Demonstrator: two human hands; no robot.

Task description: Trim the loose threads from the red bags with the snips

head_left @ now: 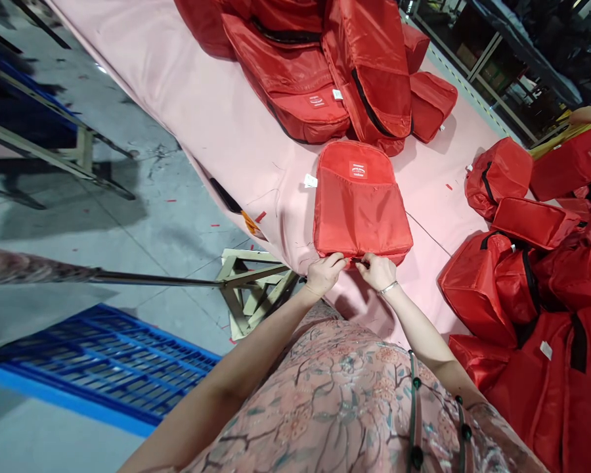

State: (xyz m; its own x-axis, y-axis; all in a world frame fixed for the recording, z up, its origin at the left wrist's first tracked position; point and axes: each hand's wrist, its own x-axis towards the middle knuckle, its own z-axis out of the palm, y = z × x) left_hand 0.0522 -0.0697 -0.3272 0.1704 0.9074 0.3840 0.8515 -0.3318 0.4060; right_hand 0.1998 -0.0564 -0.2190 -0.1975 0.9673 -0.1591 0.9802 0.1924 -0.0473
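Note:
A small red fabric bag (359, 210) lies flat on the pink-covered table in front of me, with a printed label panel at its far end and a white tag at its left side. At its near edge, my left hand (326, 272) has its fingers closed on the red fabric. Close beside it, my right hand (377, 270) pinches the same edge near a small dark piece, perhaps part of the strap or zip. A bracelet sits on my right wrist. What exactly lies between the fingertips is partly hidden.
Larger red bags (295, 79) are heaped at the far side of the pink table cover (197, 85). More red bags (522, 302) pile up on the right. On the floor to the left are a blue plastic pallet (103, 355) and a cream metal stand (246, 289).

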